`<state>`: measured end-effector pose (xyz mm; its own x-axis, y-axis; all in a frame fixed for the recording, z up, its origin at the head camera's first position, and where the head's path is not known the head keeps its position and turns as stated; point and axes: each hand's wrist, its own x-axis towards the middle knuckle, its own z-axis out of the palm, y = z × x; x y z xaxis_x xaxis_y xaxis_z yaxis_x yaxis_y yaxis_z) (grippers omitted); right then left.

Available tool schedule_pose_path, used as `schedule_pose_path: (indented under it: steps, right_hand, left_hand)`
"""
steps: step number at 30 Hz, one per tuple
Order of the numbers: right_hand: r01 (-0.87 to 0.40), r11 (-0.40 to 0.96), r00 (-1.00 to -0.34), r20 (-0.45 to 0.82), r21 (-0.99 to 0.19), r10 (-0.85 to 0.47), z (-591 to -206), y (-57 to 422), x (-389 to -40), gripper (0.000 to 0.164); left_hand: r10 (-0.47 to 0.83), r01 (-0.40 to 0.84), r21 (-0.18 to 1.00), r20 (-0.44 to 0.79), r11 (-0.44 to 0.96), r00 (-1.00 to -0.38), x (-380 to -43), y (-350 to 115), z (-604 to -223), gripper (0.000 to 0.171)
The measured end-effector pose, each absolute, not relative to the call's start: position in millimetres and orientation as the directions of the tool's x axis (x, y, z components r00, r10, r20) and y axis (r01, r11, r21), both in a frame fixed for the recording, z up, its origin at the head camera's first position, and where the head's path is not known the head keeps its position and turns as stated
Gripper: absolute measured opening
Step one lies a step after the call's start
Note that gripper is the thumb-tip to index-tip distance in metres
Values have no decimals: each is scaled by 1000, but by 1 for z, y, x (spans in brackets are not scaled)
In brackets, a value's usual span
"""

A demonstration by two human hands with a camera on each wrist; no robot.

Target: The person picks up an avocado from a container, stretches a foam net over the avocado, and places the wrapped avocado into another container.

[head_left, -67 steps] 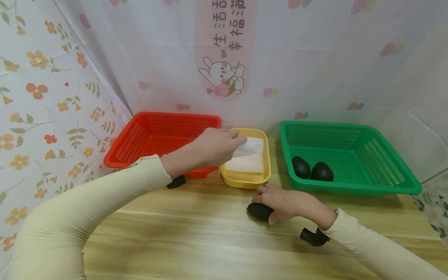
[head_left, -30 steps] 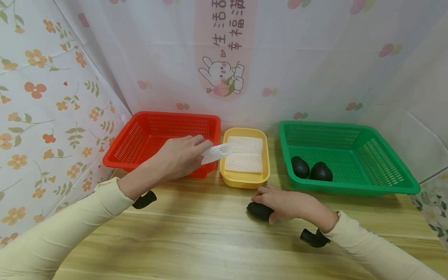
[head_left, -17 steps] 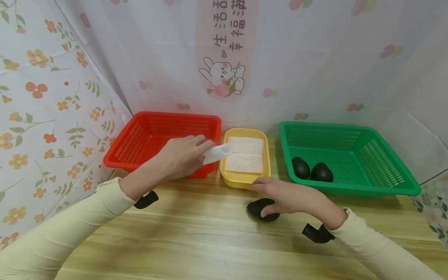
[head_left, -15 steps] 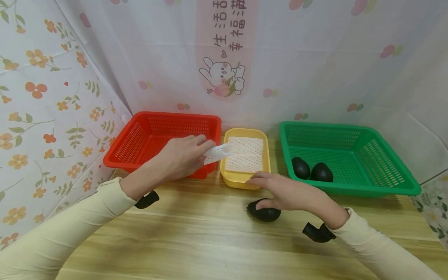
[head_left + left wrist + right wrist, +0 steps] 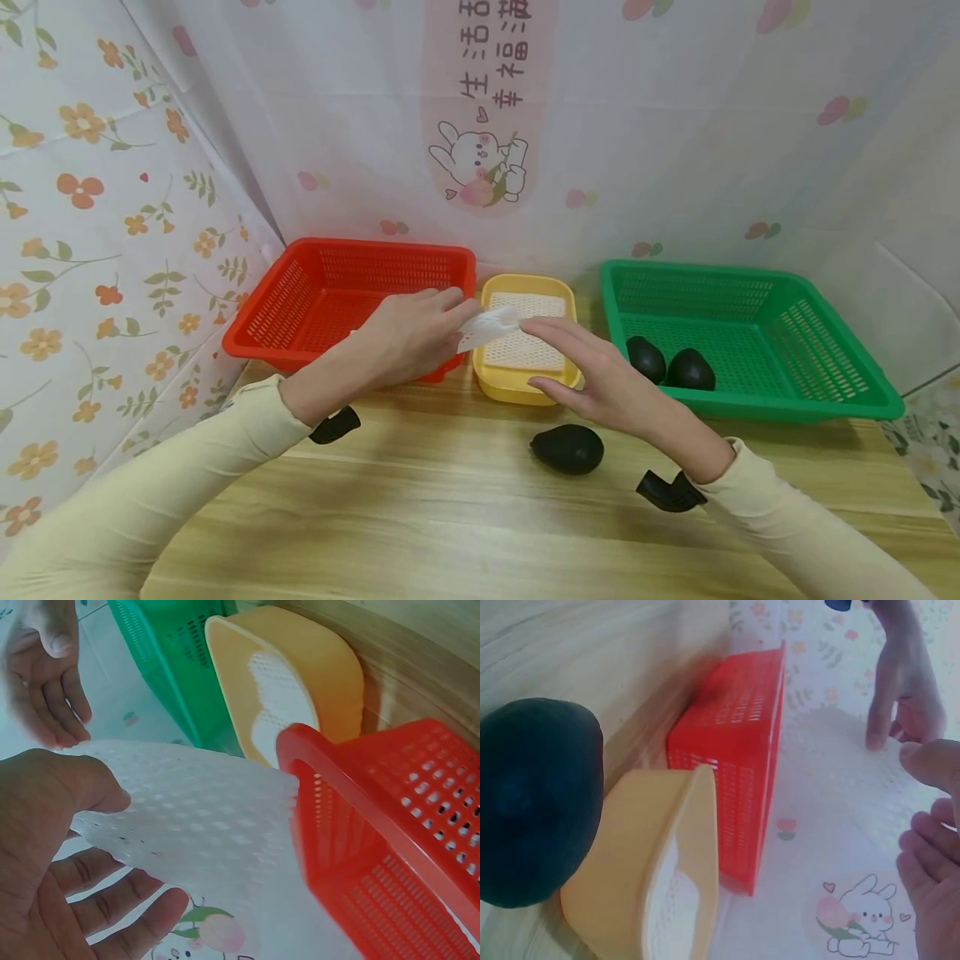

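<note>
My left hand [image 5: 408, 337] pinches a white foam fruit net [image 5: 486, 328] between thumb and fingers, above the gap between the red and yellow containers. In the left wrist view, the net [image 5: 195, 802] lies flat with its mesh showing, and the other fingers spread beneath it. My right hand [image 5: 611, 379] is raised with thumb and fingers apart, its fingertips close to the net's far end. Below it a dark avocado [image 5: 567, 449] lies on its side on the table, no hand on it. More foam nets [image 5: 517, 353] lie in the yellow bin [image 5: 517, 392].
At the left stands a red basket [image 5: 262, 352]; part of its inside is hidden by my left arm. The green basket [image 5: 780, 407] at the right holds two dark avocados [image 5: 690, 369]. A patterned cloth [image 5: 675, 150] hangs behind the wooden table [image 5: 420, 517].
My left hand has drawn a foam net out of the yellow bin, then shifted slightly right. My right hand has let go of the avocado and risen toward the net.
</note>
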<state>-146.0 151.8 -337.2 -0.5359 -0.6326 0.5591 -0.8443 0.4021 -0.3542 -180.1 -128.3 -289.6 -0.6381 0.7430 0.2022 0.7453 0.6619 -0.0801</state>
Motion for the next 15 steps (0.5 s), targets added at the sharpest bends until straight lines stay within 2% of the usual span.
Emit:
schedule_pose_path:
  steps: [4,7,15]
  right_hand:
    - [-868,353,-496,624,-349,-604,-341,148,-148,57]
    - [-878,318,-478,668,-358,-571,-344,144,-148,56]
    - [-863,315,-504,649,-395,-570,-350,140,-151,52]
  left_hand:
    - [761,762,-100,226,639,-608,-178,-122,-290,42]
    - [778,782,-103,243,615,-579,-176,-117,-289,41]
    - [817,816,-142,259,560,-516,-169,-101,-283,44]
